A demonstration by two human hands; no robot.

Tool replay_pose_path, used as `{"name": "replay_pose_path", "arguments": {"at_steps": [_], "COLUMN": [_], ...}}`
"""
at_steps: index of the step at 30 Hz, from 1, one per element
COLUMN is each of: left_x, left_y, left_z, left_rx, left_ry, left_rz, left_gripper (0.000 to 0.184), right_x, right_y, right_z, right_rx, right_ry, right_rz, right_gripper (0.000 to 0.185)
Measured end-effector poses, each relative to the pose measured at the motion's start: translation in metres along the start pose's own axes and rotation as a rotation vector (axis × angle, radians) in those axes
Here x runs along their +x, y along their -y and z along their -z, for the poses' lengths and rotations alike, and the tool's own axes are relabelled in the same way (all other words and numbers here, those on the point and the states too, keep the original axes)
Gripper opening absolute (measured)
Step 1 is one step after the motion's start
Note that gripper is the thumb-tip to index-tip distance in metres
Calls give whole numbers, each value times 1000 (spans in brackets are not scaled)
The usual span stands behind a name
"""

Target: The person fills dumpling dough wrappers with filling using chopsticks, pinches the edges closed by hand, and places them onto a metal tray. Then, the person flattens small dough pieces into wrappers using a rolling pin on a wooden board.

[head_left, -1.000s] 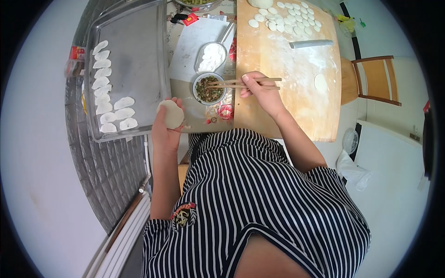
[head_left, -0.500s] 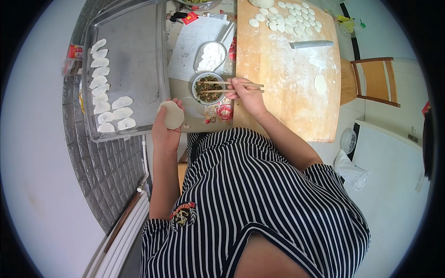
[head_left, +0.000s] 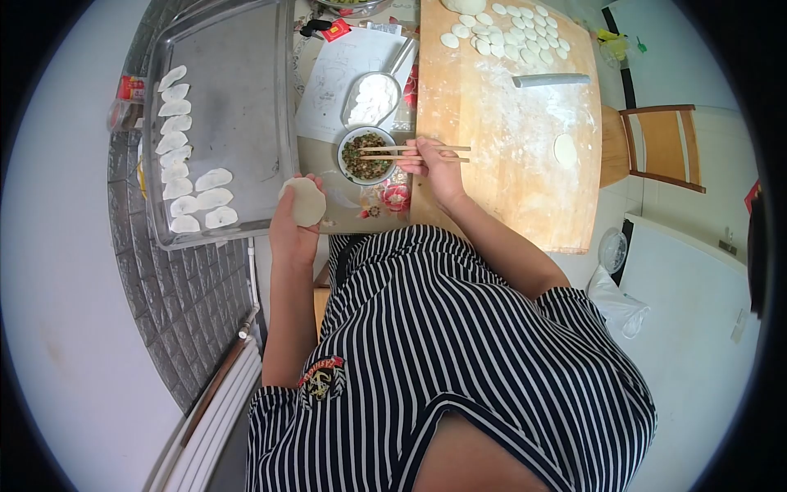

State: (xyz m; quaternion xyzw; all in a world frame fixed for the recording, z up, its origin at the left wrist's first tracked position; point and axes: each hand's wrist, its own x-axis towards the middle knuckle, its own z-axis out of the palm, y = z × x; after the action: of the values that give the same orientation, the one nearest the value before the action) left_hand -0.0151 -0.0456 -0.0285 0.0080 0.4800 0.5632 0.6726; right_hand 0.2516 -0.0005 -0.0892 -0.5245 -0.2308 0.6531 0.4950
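Since the earlier frames, right hand (head_left: 438,168) has shifted left toward the bowl, chopstick tips now closer together. It's grasping both chopsticks (head_left: 455,148), tips in the chopped filling (head_left: 361,169) inside the bowl (head_left: 367,181), upper center of frame. Left hand (head_left: 287,220) cradles a round dough wrapper (head_left: 307,202), lower left of the bowl, just beside the tray (head_left: 246,98). Folded dumplings (head_left: 173,142) sit along the tray's left side, upper left of frame. Handled dish (head_left: 397,86) with white contents just above bowl. Wooden board (head_left: 475,123), upper right: rolling pin (head_left: 552,80), spare wrappers (head_left: 529,37) at its top.
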Motion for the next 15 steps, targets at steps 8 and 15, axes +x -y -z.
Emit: {"name": "replay_pose_path", "arguments": {"at_steps": [8,15], "left_x": [16,35], "left_y": [6,18], "left_z": [11,-2], "left_rx": [36,-38], "left_ry": [28,79], "left_rz": [23,33], "left_gripper": [34,36], "right_x": [-1,-21], "right_y": [-4,20], "right_z": [21,35], "right_rx": [166,166], "right_ry": [4,-39], "right_rz": [-61,-38], "right_gripper": [31,30]}}
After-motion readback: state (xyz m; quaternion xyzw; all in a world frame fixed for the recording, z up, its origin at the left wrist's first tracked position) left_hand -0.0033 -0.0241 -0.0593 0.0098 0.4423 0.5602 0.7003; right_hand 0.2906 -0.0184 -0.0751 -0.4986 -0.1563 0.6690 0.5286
